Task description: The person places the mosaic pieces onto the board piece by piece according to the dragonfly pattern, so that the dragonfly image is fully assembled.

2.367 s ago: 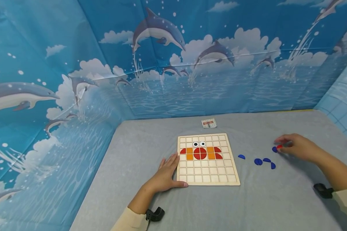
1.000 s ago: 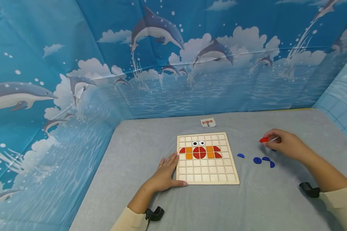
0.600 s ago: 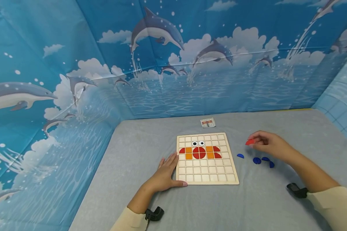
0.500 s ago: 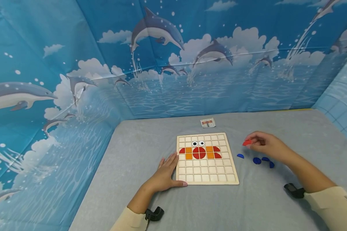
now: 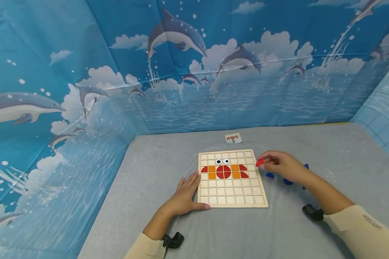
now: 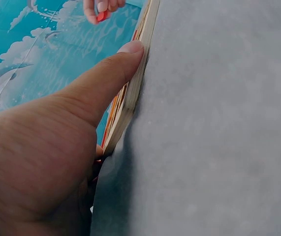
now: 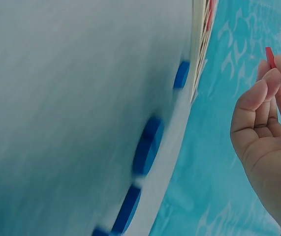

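Note:
A wooden grid board [image 5: 228,192] lies on the table, bearing two eye pieces [image 5: 222,162], a red circle [image 5: 223,172] made of quarter pieces, orange squares [image 5: 211,172] and other red pieces. My left hand [image 5: 181,198] rests at the board's left edge, fingers extended; its thumb [image 6: 103,81] lies along the near edge in the left wrist view. My right hand [image 5: 283,166] pinches a red wooden piece [image 5: 260,163] between thumb and fingertips, above the board's right edge. It looks like a quarter circle. In the right wrist view this red piece [image 7: 270,57] shows edge-on.
Blue half-round pieces [image 5: 269,175] lie right of the board, some partly hidden under the right forearm. A single blue piece [image 5: 306,166] sits farther right. Behind the board lies a small pattern card [image 5: 233,138]. A dolphin-print curtain [image 5: 188,104] hangs behind the grey table.
My right hand has picked up the red piece from beside a blue one at the far right and carried it left to the board's edge. The left hand stays in place.

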Demonstrator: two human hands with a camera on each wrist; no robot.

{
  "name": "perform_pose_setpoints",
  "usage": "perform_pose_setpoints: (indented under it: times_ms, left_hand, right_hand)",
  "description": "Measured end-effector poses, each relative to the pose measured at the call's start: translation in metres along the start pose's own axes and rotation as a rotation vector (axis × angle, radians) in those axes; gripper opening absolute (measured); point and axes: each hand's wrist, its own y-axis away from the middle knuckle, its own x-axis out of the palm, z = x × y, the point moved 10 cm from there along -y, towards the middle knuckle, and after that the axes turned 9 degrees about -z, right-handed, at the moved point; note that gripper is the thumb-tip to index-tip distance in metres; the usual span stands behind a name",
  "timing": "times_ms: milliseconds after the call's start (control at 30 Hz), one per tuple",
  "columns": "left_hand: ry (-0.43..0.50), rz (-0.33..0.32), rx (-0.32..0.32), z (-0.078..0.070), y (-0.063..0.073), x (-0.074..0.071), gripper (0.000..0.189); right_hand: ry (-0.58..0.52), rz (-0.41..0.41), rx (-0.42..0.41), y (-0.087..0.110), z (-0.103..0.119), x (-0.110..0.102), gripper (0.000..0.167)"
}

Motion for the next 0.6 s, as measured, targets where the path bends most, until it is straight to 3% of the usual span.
perform_pose_setpoints:
  times_ms: [600]
  left_hand:
    - [0.010,0.001,-0.012,0.000,0.000,0.001,0.118]
  right_hand:
    - [-0.083,0.036,-0.008,-0.021,0.037,0.050,0.033]
